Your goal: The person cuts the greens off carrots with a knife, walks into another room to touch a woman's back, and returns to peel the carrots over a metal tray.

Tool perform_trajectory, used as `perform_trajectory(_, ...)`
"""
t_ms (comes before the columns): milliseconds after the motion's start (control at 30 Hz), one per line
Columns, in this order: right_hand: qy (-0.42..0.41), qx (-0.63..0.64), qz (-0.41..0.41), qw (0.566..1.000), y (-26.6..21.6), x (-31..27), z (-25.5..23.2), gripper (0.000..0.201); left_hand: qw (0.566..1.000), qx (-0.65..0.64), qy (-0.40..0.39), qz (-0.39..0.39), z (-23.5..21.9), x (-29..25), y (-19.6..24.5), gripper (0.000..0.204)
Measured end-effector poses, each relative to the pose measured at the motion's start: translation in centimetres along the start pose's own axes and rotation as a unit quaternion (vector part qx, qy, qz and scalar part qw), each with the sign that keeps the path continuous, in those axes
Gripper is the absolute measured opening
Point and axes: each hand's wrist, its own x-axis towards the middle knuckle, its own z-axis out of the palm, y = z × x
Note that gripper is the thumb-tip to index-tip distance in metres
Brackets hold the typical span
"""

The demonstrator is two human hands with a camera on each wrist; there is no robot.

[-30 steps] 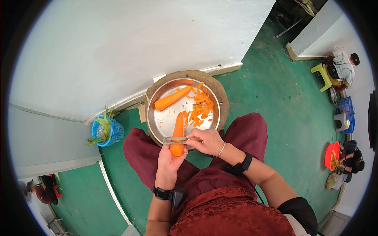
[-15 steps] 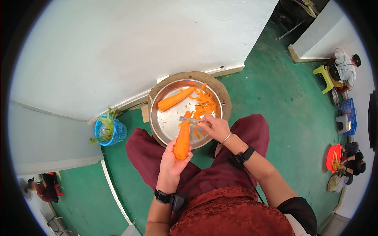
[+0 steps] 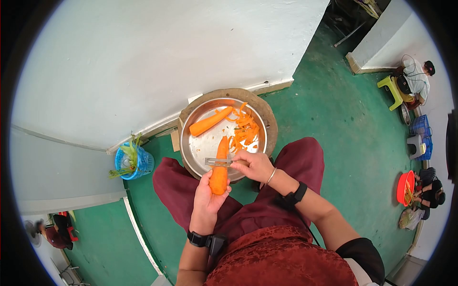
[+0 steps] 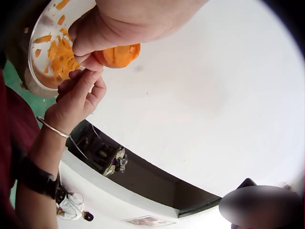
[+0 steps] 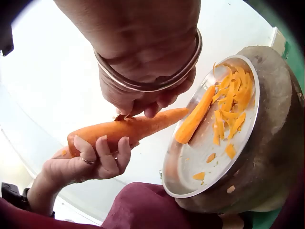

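Note:
My left hand (image 3: 207, 194) grips a large orange carrot (image 3: 219, 180) by its thick end, with the narrow tip pointing out over the steel basin (image 3: 199, 151). In the right wrist view, its fingers (image 5: 106, 157) curl round the carrot's underside. My right hand (image 3: 256, 168) holds a peeler (image 3: 215, 162) by the handle, and the metal head lies across the middle of the carrot. A second carrot (image 3: 209, 122) rests in the basin, its skin looking smooth. Beside it is a heap of orange peelings (image 3: 247, 129). In the left wrist view, the peeler is hidden behind the hands.
The basin stands on a round wooden block (image 3: 271, 118) against a white wall (image 3: 157, 62). A blue basket (image 3: 145, 159) of green leafy trimmings sits at the left. Knees flank the block. Other people sit farther off, one by a red tub (image 3: 400, 188).
The peeler slid from low on the carrot out to its tip, then came back to the middle. My left hand kept its grip on the carrot, which shifted slightly.

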Motion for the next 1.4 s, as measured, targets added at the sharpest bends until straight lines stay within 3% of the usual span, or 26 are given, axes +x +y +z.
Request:
perform_trajectory(333,0.019,0.045,-0.033,0.998,-1.4,-0.8,0.1,0.02,0.999,0.012,0.036,0.028,0.9,-0.7,0.0,0.029)
perform_trajectory(733,0.025,0.011,-0.062,0.998,-0.2,0.6,0.6,0.022,0.999,-0.006,0.031,0.028,0.9,-1.4,0.3,0.03)
perform_trajectory(867,0.087,-0.053,0.036,0.994,4.5,1.5,0.2,0.024,0.999,0.018,0.015,0.03,1.5,-2.7,0.4,0.032)
perform_trajectory(1067,0.066,-0.088,0.068,0.992,3.6,1.1,-0.9,0.024,1.0,-0.009,0.0,0.004,1.3,-2.1,0.1,0.033)
perform_trajectory(1400,0.026,0.022,-0.029,0.999,0.9,0.2,0.2,0.023,1.0,0.004,-0.018,0.007,1.0,-1.7,-0.3,0.029)
